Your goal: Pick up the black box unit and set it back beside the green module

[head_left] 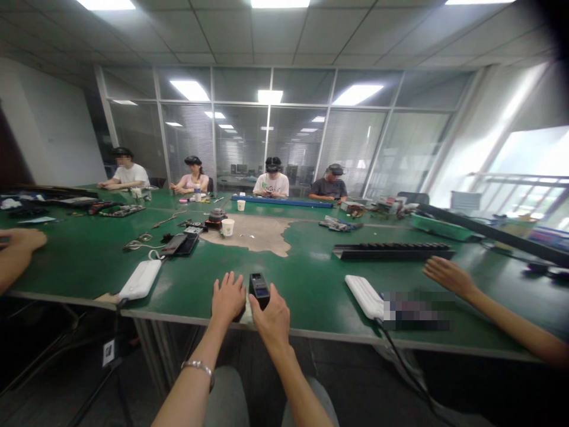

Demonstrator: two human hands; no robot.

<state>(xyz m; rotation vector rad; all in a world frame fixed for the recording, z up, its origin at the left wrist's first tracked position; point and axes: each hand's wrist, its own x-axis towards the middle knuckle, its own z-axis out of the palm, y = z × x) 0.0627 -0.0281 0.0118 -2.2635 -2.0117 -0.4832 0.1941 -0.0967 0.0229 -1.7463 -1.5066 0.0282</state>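
Observation:
A small black box-like device (259, 286) with a bluish panel stands near the front edge of the green table (311, 302). My right hand (273, 314) is wrapped round its right and near side, thumb toward the front. Just left of the device, my left hand (228, 298) rests palm down with its fingers spread; a dark thing shows partly under its palm, too hidden to name. A metal bracelet (198, 366) is on my left wrist.
White power banks (141, 279) (364, 296) lie on both sides. Beyond are paper cups (227, 228), a black rail (393, 251), a blue bar (282, 201) and cables. Other people's arms reach in at left (18, 252) and right (448, 277); several people sit opposite.

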